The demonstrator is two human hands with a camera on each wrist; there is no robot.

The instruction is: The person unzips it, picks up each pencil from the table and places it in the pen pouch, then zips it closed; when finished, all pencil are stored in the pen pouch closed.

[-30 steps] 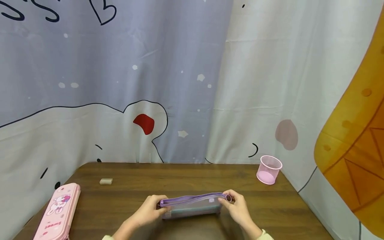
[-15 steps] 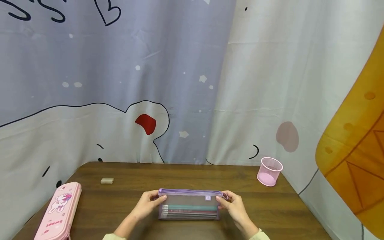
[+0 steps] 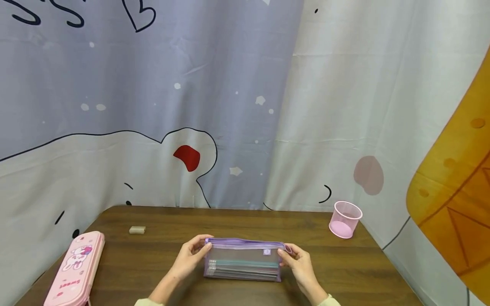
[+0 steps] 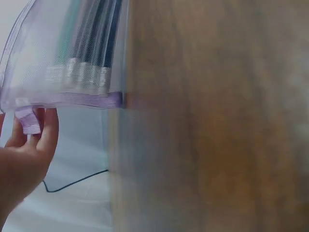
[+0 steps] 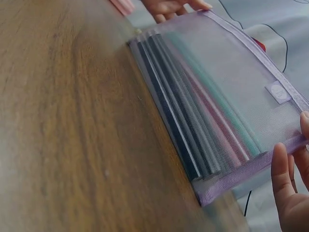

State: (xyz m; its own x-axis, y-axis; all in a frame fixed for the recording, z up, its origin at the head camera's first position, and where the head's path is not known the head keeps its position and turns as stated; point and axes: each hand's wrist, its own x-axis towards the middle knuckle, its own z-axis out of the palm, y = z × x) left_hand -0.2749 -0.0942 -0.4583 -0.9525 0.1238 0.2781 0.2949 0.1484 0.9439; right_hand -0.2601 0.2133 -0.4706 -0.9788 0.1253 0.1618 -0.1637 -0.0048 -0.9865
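Note:
A see-through mesh pencil pouch (image 3: 245,253) with a purple zipper edge stands upright in front of me, its lower edge at the tabletop. Inside, several pencils (image 5: 181,106) in dark, reddish and teal colours lie along the bottom, eraser ends to the left. My left hand (image 3: 185,259) pinches the upper left corner, thumb in front; a small purple fabric tab (image 4: 29,121) pokes out by its fingers. The right hand (image 3: 300,265) grips the upper right corner, beside the zipper's ring pull (image 3: 288,248). A small white label (image 5: 278,92) sits below the zipper.
A pink pencil case (image 3: 76,267) with a rabbit picture lies at the left of the wooden table (image 3: 172,238). Farther back is a small pale eraser-like block (image 3: 137,230). A pink cup (image 3: 345,219) stands at the back right. A printed curtain (image 3: 237,106) hangs behind.
The pouch has turned from tilted, zipper toward me, to upright with its front facing me, so the pencils show. Both hands keep their grip on its ends.

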